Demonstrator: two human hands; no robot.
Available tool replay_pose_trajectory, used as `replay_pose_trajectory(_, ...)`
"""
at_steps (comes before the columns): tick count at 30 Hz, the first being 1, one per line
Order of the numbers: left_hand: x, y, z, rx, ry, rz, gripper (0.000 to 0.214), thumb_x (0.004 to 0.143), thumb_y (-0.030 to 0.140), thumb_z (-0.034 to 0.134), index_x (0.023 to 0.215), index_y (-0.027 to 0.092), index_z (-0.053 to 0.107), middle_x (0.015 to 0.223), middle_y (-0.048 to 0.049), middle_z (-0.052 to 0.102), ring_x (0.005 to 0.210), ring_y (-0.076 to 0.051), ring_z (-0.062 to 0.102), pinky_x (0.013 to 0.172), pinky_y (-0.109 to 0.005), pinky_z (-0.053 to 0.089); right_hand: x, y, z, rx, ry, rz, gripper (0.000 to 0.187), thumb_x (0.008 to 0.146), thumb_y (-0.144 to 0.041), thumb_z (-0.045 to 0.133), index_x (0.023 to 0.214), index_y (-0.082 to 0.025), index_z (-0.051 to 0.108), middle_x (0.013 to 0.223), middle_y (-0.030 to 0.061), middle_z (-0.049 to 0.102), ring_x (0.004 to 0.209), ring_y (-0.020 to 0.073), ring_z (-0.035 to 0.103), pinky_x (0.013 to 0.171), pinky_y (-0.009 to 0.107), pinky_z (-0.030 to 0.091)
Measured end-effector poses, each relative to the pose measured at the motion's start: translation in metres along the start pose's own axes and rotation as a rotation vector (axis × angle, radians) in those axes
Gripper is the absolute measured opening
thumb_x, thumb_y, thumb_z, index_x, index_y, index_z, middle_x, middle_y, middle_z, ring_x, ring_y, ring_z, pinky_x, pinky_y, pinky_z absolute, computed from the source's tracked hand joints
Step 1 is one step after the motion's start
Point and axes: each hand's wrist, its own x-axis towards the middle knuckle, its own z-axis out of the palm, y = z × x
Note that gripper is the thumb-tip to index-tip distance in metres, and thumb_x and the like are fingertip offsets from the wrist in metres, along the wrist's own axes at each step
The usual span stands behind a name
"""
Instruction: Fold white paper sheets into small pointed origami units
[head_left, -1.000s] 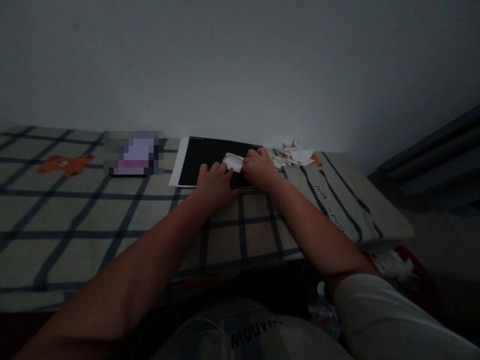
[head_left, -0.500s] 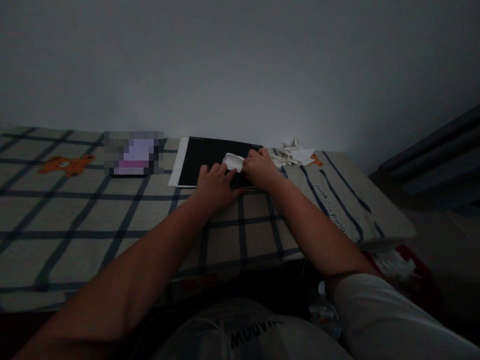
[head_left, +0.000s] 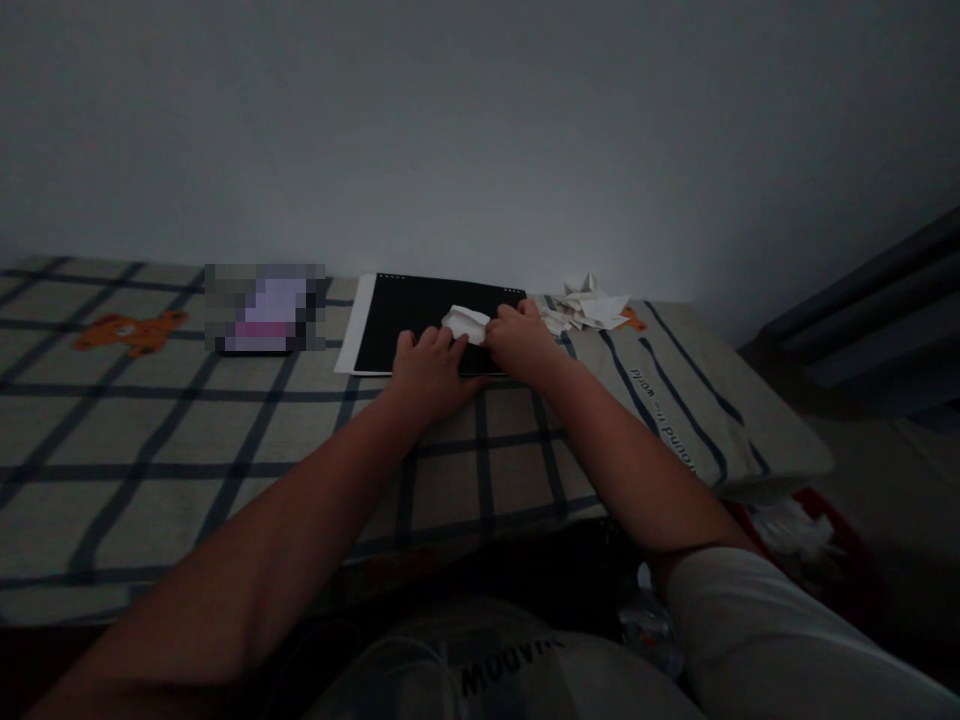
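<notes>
White paper piece [head_left: 466,325] lies on the black sheet [head_left: 390,320], nearer its front edge than its back; we see the right hand [head_left: 523,342] with fingers curled in, pinching the paper's right end; the left hand [head_left: 429,368] sits palm down across the sheet's front edge, fingers bent, a fingertip against the paper's near left side; light is dim, and we cannot tell whether those left fingers grip or merely press.

Edges: the black sheet's back edge runs close along the wall [head_left: 480,140]; a white sheet [head_left: 355,325] shows past its left side; checked cloth [head_left: 247,425] spreads leftward and toward us, giving sideways room for the left arm; the table's right edge falls away well beyond the right hand.

Around: a heap of folded papers [head_left: 592,308] stands just beyond the right hand, limiting room on that side; a phone [head_left: 266,315], blurred by pixels, lies left of the sheets, apart from them; below the right edge we note a red container [head_left: 851,575] holding crumpled white stuff.
</notes>
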Motion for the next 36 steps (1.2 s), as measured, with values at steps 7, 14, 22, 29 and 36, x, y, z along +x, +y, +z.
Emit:
replay_pose_trajectory(7, -0.002, 0.007, 0.002, 0.028, 0.051, 0.009, 0.069, 0.093, 0.069, 0.041, 0.134, 0.016, 0.058, 0.132, -0.0177, 0.060, 0.120, -0.038, 0.049, 0.100, -0.052, 0.029, -0.003, -0.005, -0.007, -0.007, -0.036, 0.053, 0.029, 0.094, -0.012, 0.047, 0.099, -0.012, 0.076, 0.099, 0.0160, 0.074, 0.105, 0.0289, 0.055, 0.089, 0.042, 0.029)
replay_pose_trajectory(14, 0.000, 0.010, 0.005, 0.017, 0.076, 0.010, 0.073, 0.093, 0.072, 0.039, 0.133, 0.015, 0.058, 0.134, -0.0173, 0.060, 0.116, -0.037, 0.050, 0.096, -0.051, 0.032, -0.004, -0.005, -0.007, -0.002, -0.104, 0.075, 0.026, 0.093, -0.019, 0.051, 0.099, -0.014, 0.076, 0.100, 0.0155, 0.074, 0.106, 0.0287, 0.059, 0.093, 0.042, 0.032)
replay_pose_trajectory(22, 0.001, 0.012, 0.006, 0.015, 0.072, 0.024, 0.080, 0.091, 0.075, 0.037, 0.133, 0.010, 0.058, 0.128, -0.0193, 0.064, 0.115, -0.038, 0.050, 0.095, -0.051, 0.032, -0.005, -0.004, -0.015, 0.056, -0.215, 0.088, 0.031, 0.095, -0.019, 0.048, 0.108, -0.018, 0.076, 0.107, 0.0148, 0.075, 0.104, 0.0279, 0.067, 0.088, 0.039, 0.041)
replay_pose_trajectory(29, -0.001, 0.012, 0.003, 0.017, 0.039, 0.009, 0.077, 0.091, 0.074, 0.040, 0.138, 0.014, 0.054, 0.134, -0.0174, 0.061, 0.118, -0.038, 0.048, 0.094, -0.049, 0.032, -0.004, 0.000, -0.019, 0.073, -0.220, 0.108, 0.033, 0.094, -0.019, 0.047, 0.112, -0.018, 0.075, 0.109, 0.0157, 0.075, 0.104, 0.0291, 0.069, 0.084, 0.038, 0.046)
replay_pose_trajectory(36, -0.001, 0.013, 0.000, -0.005, 0.025, 0.006, 0.070, 0.092, 0.071, 0.041, 0.133, 0.018, 0.058, 0.133, -0.0168, 0.061, 0.120, -0.038, 0.048, 0.095, -0.051, 0.031, -0.002, 0.001, -0.014, 0.131, -0.181, 0.167, 0.033, 0.093, -0.018, 0.047, 0.110, -0.016, 0.076, 0.107, 0.0167, 0.075, 0.101, 0.0289, 0.070, 0.083, 0.038, 0.049)
